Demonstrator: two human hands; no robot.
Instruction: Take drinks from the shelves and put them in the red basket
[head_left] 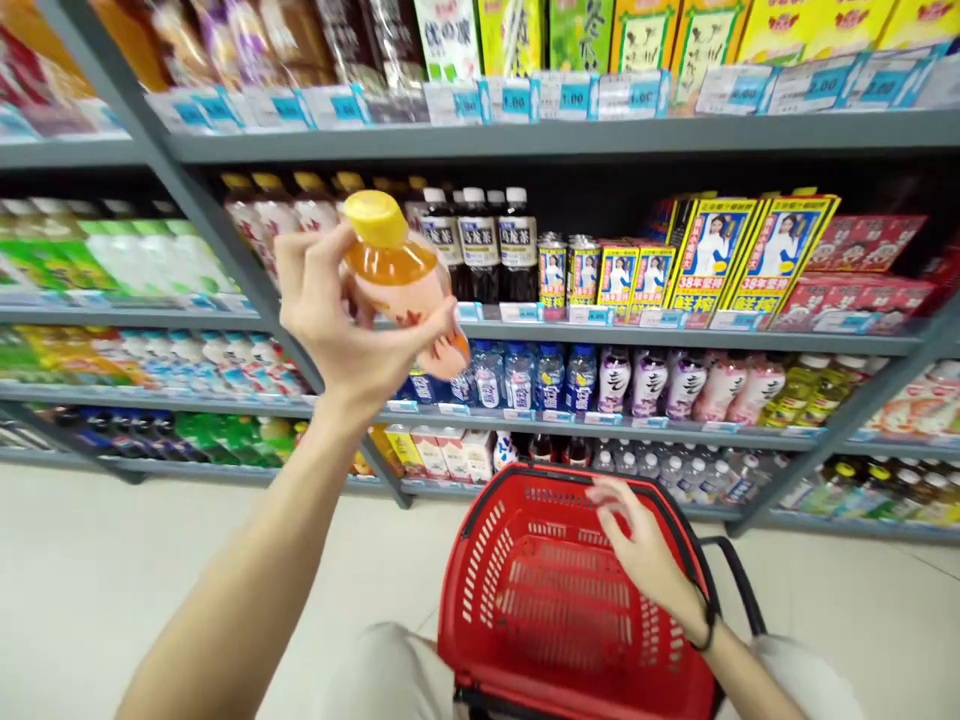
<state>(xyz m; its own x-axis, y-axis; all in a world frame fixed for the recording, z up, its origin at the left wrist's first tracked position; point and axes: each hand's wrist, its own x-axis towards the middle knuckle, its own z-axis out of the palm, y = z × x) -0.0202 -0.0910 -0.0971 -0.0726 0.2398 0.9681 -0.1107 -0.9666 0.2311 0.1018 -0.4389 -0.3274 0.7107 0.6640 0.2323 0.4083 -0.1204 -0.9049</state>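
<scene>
My left hand is raised in front of the shelves, its fingers and thumb wrapped round a drink bottle. The bottle has a yellow cap, amber liquid and a pale pink label, and it tilts with its cap to the upper left. Over the right part of a red shopping basket hangs my right hand, fingers loosely bent and apart, with nothing in it. A dark band circles that wrist. The basket's slotted floor shows beneath the hand.
Shelves of drinks span the view. Dark tea bottles and yellow juice cartons stand on the middle shelf, with blue-capped bottles below. The basket's black handle lies at its right. Pale floor runs in front.
</scene>
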